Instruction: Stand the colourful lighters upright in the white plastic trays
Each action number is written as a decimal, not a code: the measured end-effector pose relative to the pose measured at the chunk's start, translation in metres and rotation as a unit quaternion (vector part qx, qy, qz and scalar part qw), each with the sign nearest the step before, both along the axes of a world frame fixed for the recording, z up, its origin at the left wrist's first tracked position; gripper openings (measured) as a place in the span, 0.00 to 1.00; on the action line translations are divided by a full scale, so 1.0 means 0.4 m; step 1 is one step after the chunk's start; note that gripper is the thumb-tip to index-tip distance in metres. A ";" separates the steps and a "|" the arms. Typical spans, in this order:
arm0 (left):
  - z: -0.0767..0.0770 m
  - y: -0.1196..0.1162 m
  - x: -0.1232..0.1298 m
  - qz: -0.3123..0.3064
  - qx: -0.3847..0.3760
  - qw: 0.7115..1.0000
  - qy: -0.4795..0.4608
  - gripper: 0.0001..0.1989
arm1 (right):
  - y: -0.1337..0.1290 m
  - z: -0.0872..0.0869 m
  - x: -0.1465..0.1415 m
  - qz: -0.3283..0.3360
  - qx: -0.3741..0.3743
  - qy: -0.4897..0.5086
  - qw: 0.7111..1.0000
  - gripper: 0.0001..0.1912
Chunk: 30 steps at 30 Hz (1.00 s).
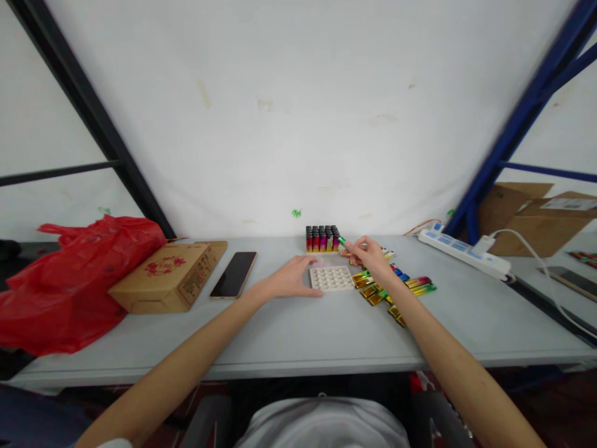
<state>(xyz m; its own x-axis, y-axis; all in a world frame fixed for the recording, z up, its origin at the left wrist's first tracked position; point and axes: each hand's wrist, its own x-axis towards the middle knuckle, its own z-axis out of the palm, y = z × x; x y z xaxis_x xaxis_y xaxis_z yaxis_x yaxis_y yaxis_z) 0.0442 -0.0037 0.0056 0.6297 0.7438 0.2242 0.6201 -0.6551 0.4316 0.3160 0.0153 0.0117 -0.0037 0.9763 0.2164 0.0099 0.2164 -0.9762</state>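
Note:
My right hand [366, 252] is closed in a pinch on a lighter [342, 241], whose green end sticks out to the left past the fingertips. At the left side of a pale tray [332, 279] with rows of round holes is my left hand [296, 278], thumb and fingers spread apart; whether it touches the tray I cannot tell. Behind the tray, lighters with black tops stand upright in a tight block [322, 239]. Loose shiny lighters in gold, green, red and blue lie in a pile [373, 292], partly hidden under my right wrist.
On the left lie a phone [234, 274], a cardboard box [168, 274] and a red plastic bag [79, 280]. To the right, a white power strip [464, 254] with a plugged-in cable lies before an open cardboard carton [541, 221]. The table's front edge [317, 368] runs below my forearms.

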 end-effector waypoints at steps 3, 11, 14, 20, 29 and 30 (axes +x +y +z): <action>-0.019 -0.001 -0.015 0.005 0.009 1.000 -0.011 0.38 | -0.008 -0.001 -0.013 0.040 -0.017 0.027 0.999 0.32; -0.029 -0.018 -0.018 0.027 0.002 0.999 -0.043 0.35 | -0.033 -0.008 -0.058 0.159 -0.016 -0.023 0.987 0.24; -0.028 -0.019 -0.019 0.020 0.006 0.999 -0.042 0.35 | -0.038 -0.015 -0.078 0.147 -0.027 -0.047 0.988 0.26; -0.029 -0.014 -0.017 0.020 0.012 0.999 -0.049 0.35 | -0.054 -0.019 -0.116 0.038 0.092 -0.194 0.976 0.31; -0.029 -0.007 -0.016 0.015 0.004 0.998 -0.059 0.35 | -0.070 -0.018 -0.134 -0.018 0.160 -0.238 0.958 0.24; -0.029 -0.006 -0.017 0.014 0.001 0.998 -0.059 0.35 | -0.069 -0.018 -0.132 -0.022 0.159 -0.239 0.958 0.24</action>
